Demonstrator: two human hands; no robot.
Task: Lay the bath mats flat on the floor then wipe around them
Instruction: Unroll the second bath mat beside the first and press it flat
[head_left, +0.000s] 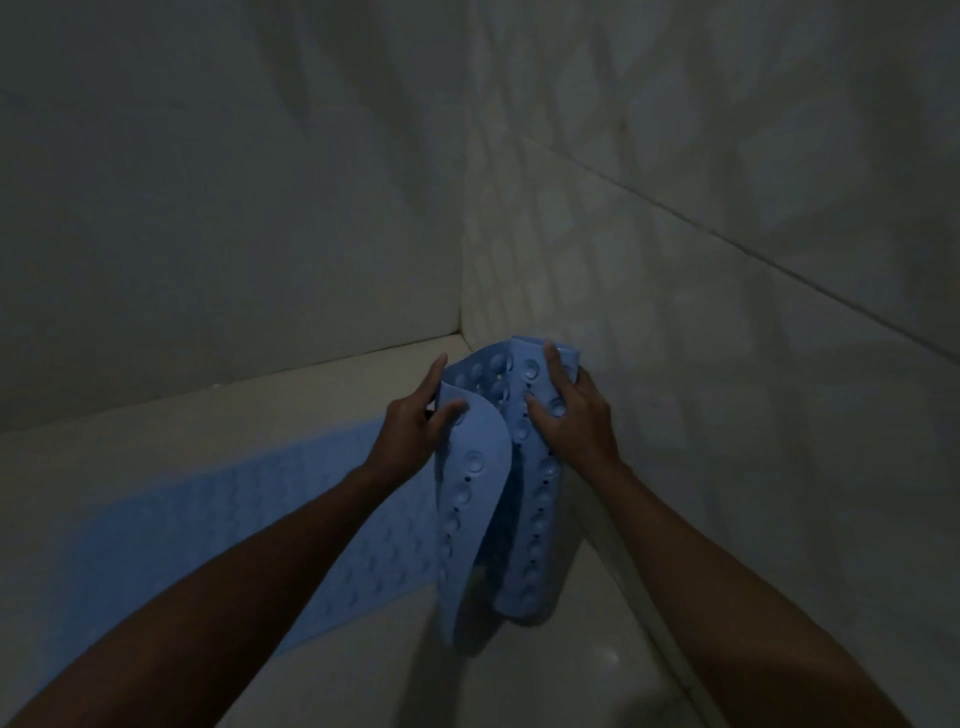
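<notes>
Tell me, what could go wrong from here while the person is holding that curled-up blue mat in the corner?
The rolled mat, gripped by the left hand and right hand, hangs folded, so it may spring back and lie wrinkled. It sits close to the flat mat, so the two might overlap. The glossy floor looks possibly slippery, and the dim light hides edges.

Dim light throughout. Pale glossy floor, one small bright glint on it near the bottom edge. Left of the floor, a plain light wall rises from a dark joint line. Right of the floor, a second light wall, crossed by one dark diagonal line and a faint mottled pattern of light patches. Both walls meet in a vertical corner seam above the floor's far end.
</notes>
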